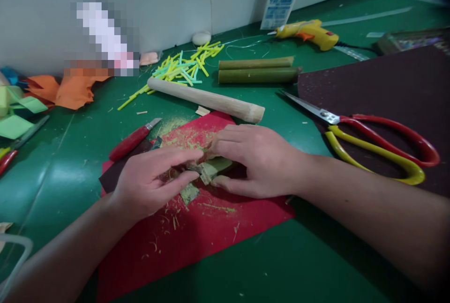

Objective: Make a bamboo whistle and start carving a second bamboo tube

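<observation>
Over a red sheet point(225, 232), my right hand point(258, 160) is closed around a short pale-green piece of bamboo point(216, 167), whose near end shows between thumb and fingers. My left hand point(154, 176) pinches a small, dark, thin scrap point(194, 168) against that end; it looks like sandpaper, but the fingers hide most of it. Just below the fingertips lies a dusty greenish square scrap point(190, 194). Fine yellow-green dust and curled shavings are scattered on the sheet. A red-handled knife point(131, 141) rests beyond my left hand, its blade pointing away to the right.
Behind the hands lie a peeled bamboo stick point(207, 99), two green bamboo lengths point(258, 76) and cut yellow straws point(176, 71). Scissors point(379, 141) rest on dark sheets point(379, 78) near my right forearm. A yellow glue gun point(309, 33) sits at the back; orange paper point(75, 90) lies left.
</observation>
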Demonstrator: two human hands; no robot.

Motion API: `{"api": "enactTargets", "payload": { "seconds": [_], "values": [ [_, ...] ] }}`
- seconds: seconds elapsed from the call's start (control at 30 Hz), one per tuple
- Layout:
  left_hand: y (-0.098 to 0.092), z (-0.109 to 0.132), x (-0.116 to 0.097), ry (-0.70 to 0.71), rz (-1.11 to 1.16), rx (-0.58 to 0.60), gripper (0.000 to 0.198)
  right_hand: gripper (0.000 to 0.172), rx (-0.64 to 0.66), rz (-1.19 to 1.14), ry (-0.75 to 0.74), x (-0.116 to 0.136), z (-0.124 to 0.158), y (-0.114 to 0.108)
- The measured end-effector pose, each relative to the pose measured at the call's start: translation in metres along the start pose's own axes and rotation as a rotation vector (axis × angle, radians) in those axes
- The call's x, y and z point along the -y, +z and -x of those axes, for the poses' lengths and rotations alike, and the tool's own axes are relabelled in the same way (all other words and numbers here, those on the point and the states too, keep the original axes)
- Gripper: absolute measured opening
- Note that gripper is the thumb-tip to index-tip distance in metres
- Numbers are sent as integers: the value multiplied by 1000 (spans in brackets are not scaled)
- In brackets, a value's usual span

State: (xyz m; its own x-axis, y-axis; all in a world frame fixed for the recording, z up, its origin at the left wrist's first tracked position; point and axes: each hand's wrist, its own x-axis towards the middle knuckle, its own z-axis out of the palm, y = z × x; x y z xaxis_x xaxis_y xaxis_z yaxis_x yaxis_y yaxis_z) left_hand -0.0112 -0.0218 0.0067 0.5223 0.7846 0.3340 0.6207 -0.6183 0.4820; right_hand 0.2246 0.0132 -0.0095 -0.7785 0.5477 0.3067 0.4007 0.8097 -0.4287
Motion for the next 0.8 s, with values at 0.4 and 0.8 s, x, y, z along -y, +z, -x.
{"api": "enactTargets", "payload": {
  "seconds": [0.4, 0.8],
  "values": [
    [2, -2, 7, 74, 75, 123, 9, 29, -10, 4, -5, -1, 0, 1],
    [1, 3, -5, -236, 278, -14, 14, 27, -5, 22, -9, 0, 0, 0]
  ]
}}
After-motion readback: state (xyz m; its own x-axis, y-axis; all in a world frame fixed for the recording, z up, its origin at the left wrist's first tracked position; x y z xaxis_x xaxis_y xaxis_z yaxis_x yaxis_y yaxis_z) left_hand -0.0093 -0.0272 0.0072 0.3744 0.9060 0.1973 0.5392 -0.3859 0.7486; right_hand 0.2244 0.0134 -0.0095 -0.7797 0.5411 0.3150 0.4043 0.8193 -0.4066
